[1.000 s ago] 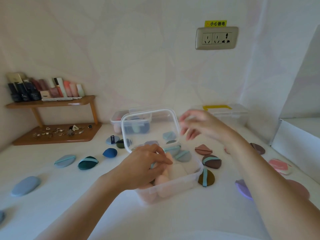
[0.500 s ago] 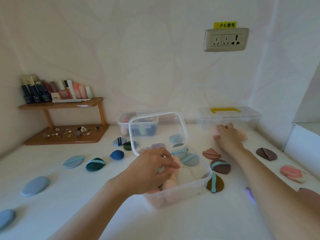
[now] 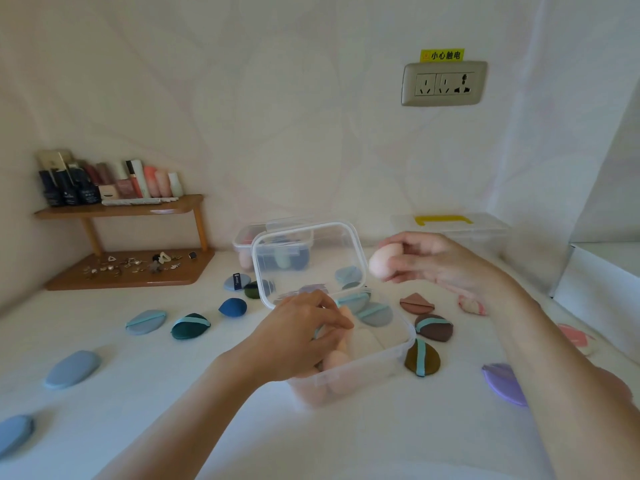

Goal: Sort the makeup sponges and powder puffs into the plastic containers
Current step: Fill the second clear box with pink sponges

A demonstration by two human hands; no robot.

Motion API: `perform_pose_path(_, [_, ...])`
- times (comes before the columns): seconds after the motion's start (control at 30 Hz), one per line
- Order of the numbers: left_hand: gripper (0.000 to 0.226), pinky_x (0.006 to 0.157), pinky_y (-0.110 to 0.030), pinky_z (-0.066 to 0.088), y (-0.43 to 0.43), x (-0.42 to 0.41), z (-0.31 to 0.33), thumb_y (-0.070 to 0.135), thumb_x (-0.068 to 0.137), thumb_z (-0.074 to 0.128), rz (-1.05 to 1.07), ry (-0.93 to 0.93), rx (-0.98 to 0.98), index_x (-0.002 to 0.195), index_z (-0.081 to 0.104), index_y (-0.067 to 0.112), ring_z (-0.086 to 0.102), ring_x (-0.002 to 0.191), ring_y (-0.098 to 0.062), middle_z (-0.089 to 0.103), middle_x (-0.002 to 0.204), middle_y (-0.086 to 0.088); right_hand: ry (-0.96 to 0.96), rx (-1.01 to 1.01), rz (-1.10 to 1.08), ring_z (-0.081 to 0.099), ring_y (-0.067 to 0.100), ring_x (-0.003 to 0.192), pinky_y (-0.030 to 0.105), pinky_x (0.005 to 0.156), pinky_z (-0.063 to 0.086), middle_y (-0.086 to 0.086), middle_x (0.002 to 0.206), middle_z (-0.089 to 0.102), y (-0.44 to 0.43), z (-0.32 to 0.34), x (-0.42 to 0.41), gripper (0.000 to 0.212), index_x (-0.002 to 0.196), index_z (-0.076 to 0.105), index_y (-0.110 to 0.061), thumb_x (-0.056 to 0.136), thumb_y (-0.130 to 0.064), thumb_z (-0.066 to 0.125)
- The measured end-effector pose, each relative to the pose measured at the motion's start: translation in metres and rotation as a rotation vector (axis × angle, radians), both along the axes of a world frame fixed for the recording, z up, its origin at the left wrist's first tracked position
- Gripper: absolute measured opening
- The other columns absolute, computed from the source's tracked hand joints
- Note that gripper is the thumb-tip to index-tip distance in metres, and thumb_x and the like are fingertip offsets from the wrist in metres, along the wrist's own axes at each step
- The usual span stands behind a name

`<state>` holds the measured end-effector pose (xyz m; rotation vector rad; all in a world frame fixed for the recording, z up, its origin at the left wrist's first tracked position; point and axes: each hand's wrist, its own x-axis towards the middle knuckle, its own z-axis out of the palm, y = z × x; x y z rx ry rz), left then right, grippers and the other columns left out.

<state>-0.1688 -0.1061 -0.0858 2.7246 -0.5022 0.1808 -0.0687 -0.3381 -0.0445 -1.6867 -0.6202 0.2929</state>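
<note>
Pinching a pink makeup sponge (image 3: 382, 264) between thumb and curled fingers, the right hand (image 3: 440, 263) hangs above the desk (image 3: 173, 410), just right of the raised lid (image 3: 308, 261) and apart from it. The left hand (image 3: 301, 336) grips the near-left rim of the clear container (image 3: 375, 372), fingers curled over the wall into the interior. The lid stands nearly upright along the far edge. Several pink sponges (image 3: 334, 362) lie inside the container at its left end. Powder puffs lie flat on the desk around it: an olive puff (image 3: 422, 358) just beside the right wall, a dark green puff (image 3: 190, 326) to the left, a purple puff (image 3: 504, 382) near the right forearm. A second container (image 3: 244, 252) stands behind the lid.
</note>
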Motion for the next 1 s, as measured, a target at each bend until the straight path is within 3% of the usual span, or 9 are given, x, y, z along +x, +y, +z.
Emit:
perform_pose_path(0.07, [0.028, 0.095, -0.02, 0.034, 0.0, 0.0, -0.001, 0.036, 0.093, 0.046, 0.0, -0.005, -0.003, 0.116, 0.062, 0.041, 0.043, 0.11, -0.006, 0.044, 0.112, 0.021, -0.023, -0.155, 0.158, 0.07, 0.013, 0.084, 0.019, 0.067, 0.054, 0.003, 0.101, 0.071, 0.008, 0.005, -0.017, 0.027, 0.106, 0.068, -0.01, 0.08, -0.003, 0.069])
perform_pose_path(0.17, [0.028, 0.095, -0.019, 0.033, -0.001, -0.001, -0.001, 0.035, 0.094, 0.045, -0.008, -0.029, 0.002, 0.116, 0.061, 0.041, 0.04, 0.109, -0.001, 0.044, 0.118, 0.023, -0.116, -0.39, 0.187, 0.063, 0.003, 0.065, 0.014, 0.064, 0.049, -0.009, 0.084, 0.071, 0.021, 0.004, -0.027, 0.029, 0.103, 0.071, -0.016, 0.077, -0.003, 0.075])
perform_pose_path(0.33, [0.028, 0.099, -0.019, 0.028, -0.003, 0.0, 0.001, 0.034, 0.094, 0.044, -0.026, -0.055, 0.024, 0.116, 0.061, 0.039, 0.036, 0.118, 0.0, 0.04, 0.134, 0.024, -0.219, -0.56, 0.114, 0.057, 0.006, 0.066, 0.022, 0.069, 0.047, -0.006, 0.086, 0.067, 0.031, 0.001, -0.034, 0.035, 0.094, 0.068, -0.022, 0.066, -0.011, 0.085])
perform_pose_path(0.47, [0.026, 0.096, -0.016, 0.03, -0.004, 0.001, 0.002, 0.031, 0.093, 0.046, -0.019, -0.08, 0.016, 0.114, 0.062, 0.037, 0.041, 0.115, -0.001, 0.048, 0.128, 0.022, -0.322, -0.732, 0.124, 0.059, 0.002, 0.069, 0.016, 0.064, 0.045, -0.019, 0.076, 0.065, 0.039, 0.005, -0.043, 0.033, 0.091, 0.067, -0.026, 0.066, -0.016, 0.084])
perform_pose_path(0.53, [0.023, 0.085, -0.008, 0.031, -0.004, 0.0, 0.002, 0.03, 0.092, 0.048, 0.001, -0.1, 0.001, 0.112, 0.06, 0.034, 0.044, 0.103, -0.002, 0.053, 0.119, 0.019, -0.358, -0.796, 0.115, 0.06, 0.004, 0.074, 0.017, 0.064, 0.046, -0.021, 0.076, 0.064, 0.046, 0.0, -0.046, 0.033, 0.092, 0.065, -0.027, 0.066, -0.018, 0.083])
perform_pose_path(0.67, [0.018, 0.077, -0.016, 0.032, -0.004, -0.003, 0.004, 0.027, 0.089, 0.051, 0.001, -0.092, -0.03, 0.106, 0.054, 0.029, 0.041, 0.093, -0.001, 0.052, 0.106, 0.016, -0.398, -0.834, 0.078, 0.06, 0.014, 0.079, 0.034, 0.071, 0.051, -0.006, 0.097, 0.063, 0.054, -0.014, -0.045, 0.041, 0.094, 0.052, -0.028, 0.067, -0.018, 0.08])
perform_pose_path(0.77, [0.03, 0.092, -0.011, 0.025, -0.002, -0.003, 0.005, 0.021, 0.088, 0.052, -0.115, -0.056, -0.03, 0.113, 0.056, 0.039, 0.03, 0.107, 0.01, 0.041, 0.119, 0.032, -0.454, -0.864, 0.085, 0.057, 0.014, 0.078, 0.027, 0.063, 0.044, -0.001, 0.095, 0.062, 0.058, -0.017, -0.045, 0.035, 0.089, 0.052, -0.022, 0.068, -0.018, 0.081])
perform_pose_path(0.87, [0.04, 0.101, -0.019, 0.023, -0.001, -0.001, 0.006, 0.019, 0.09, 0.048, -0.158, -0.029, 0.032, 0.12, 0.053, 0.046, 0.032, 0.121, 0.002, 0.039, 0.134, 0.026, -0.403, -0.826, 0.1, 0.061, 0.012, 0.081, 0.024, 0.066, 0.045, -0.005, 0.096, 0.064, 0.057, -0.014, -0.045, 0.037, 0.094, 0.057, -0.024, 0.068, -0.016, 0.083])
perform_pose_path(1.0, [0.035, 0.102, -0.016, 0.026, -0.001, -0.001, 0.004, 0.02, 0.092, 0.047, -0.142, -0.062, 0.033, 0.118, 0.055, 0.043, 0.038, 0.12, 0.002, 0.046, 0.131, 0.025, -0.265, -0.641, 0.146, 0.064, 0.008, 0.072, 0.022, 0.07, 0.051, -0.009, 0.088, 0.068, 0.043, -0.001, -0.042, 0.032, 0.094, 0.062, -0.024, 0.071, -0.013, 0.082])
